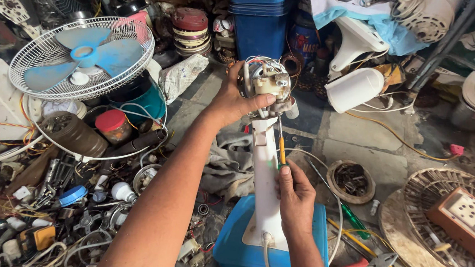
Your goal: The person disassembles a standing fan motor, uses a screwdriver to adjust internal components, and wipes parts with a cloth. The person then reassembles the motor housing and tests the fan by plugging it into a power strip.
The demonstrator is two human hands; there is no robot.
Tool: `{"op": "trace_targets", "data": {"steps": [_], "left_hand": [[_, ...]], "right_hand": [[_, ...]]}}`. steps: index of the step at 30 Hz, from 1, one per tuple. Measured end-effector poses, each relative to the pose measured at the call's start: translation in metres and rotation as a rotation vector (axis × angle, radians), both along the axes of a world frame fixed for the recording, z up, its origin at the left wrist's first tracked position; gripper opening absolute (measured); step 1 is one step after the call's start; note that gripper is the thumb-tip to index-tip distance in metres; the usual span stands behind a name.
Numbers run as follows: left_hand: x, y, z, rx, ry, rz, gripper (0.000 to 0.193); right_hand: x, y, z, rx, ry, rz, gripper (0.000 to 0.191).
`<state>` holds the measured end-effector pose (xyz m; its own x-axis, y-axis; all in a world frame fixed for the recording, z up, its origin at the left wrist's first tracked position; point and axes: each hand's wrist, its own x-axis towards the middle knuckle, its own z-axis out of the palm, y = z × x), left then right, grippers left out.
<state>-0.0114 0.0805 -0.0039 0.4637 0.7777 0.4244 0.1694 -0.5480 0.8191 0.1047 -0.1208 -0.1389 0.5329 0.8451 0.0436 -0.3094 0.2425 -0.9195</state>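
You are steadying the bare fan motor (267, 85) at 12 o'clock on its white stand (265, 180), with your left hand (234, 97) clamped around the motor housing. Your right hand (294, 196), at 6 o'clock on the column, is pinching a yellow-handled screwdriver (281, 145) whose tip is pointing up toward the motor's underside. The step in hand appears to be working a fastener there, so the next move probably calls for keeping the blade seated squarely while the motor is held from turning.

Even, soft daylight filling the scene, shadows staying faint, no glare showing, focus holding sharp throughout, wide-angle distortion bending the far corners.
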Motion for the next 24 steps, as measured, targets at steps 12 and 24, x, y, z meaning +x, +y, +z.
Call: {"op": "trace_targets", "data": {"steps": [12, 24], "left_hand": [[-0.0055, 0.0106, -0.0072, -0.086, -0.030, -0.006, 0.127], [-0.0053, 0.0072, -0.0066, -0.095, -0.057, -0.041, 0.124]], "right_hand": [[-0.0039, 0.0018, 0.0071, -0.075, -0.058, -0.003, 0.040], [-0.0034, -0.0002, 0.0060, -0.059, -0.063, 0.013, 0.041]]}}
